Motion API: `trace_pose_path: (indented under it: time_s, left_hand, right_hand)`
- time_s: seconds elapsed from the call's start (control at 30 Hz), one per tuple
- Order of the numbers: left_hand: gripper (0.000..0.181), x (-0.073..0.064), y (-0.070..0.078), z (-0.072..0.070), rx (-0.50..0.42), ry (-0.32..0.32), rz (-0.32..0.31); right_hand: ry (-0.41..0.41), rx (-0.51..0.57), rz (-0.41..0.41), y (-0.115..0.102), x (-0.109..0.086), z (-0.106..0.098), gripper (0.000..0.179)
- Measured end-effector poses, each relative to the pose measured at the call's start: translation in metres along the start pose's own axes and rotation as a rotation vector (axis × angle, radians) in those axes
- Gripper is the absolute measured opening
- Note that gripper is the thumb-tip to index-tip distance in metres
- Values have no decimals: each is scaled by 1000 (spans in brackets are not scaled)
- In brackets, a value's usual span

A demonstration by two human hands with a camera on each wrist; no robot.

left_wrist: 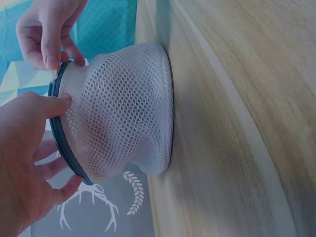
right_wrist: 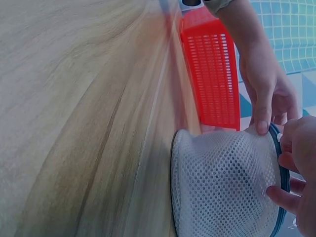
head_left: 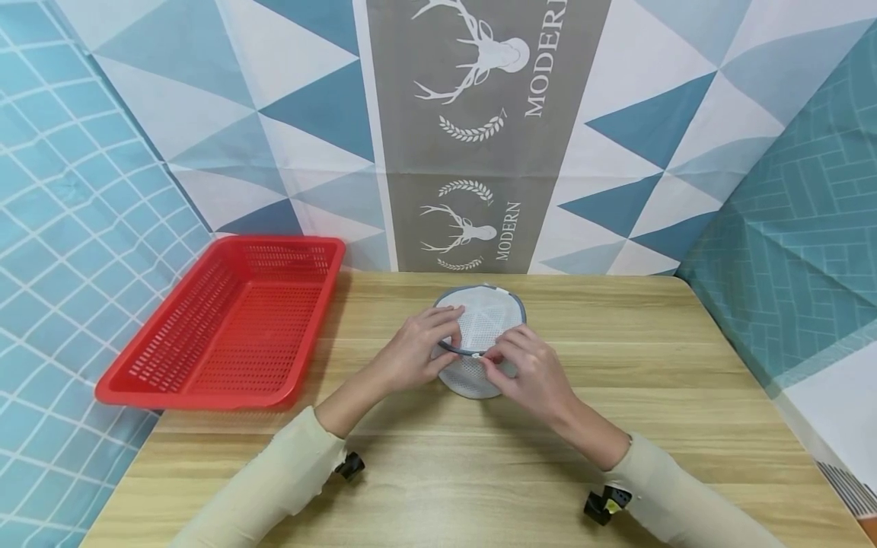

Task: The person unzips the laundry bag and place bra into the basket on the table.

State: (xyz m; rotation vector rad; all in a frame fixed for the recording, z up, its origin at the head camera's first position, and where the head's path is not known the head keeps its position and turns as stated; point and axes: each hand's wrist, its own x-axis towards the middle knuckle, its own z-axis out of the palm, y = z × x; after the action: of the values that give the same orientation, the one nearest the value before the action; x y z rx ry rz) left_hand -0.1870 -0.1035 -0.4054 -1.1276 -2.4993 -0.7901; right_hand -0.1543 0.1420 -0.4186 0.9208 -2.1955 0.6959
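Note:
A round white mesh laundry bag [head_left: 488, 316] with a dark zipper around its top stands upright on the wooden table. My left hand [head_left: 415, 348] holds the rim on the left, thumb on the mesh side and fingers over the top edge, as the left wrist view shows. At the front of the rim, my right hand [head_left: 533, 371] pinches the small white zipper pull [head_left: 477, 355]. The lid lies over the top. Through the mesh wall [left_wrist: 121, 106] a faint reddish tint shows; what causes it cannot be told.
To the left sits a red plastic basket [head_left: 256, 335] with slotted walls. Behind the wooden table [head_left: 637, 365] hangs a patterned cloth [head_left: 308, 114] with triangles and deer heads. Tile-patterned sheets [head_left: 62, 228] line the sides.

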Motion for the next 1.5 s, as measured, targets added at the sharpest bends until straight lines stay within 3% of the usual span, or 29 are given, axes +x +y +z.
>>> trace_pose_path:
  time_s: [0.43,0.67,1.0,1.23,1.5]
  left_hand:
    - [27,1,-2,1,4,28,-12]
    - [27,4,-3,4,-29,43,34]
    - [24,4,0,0,-11,16,40]
    - [24,3,-3,-7,-40,-8,-5]
    - [25,4,-4,-3,-11,45,23]
  right_hand:
    - [4,-4,1,-1,2,0,15]
    - [11,-8,-26,-2,3,3,16]
    - [12,-1,-14,-2,3,2,14]
    - [25,7,-2,1,3,-2,14]
    - [21,7,3,2,2,-2,16]
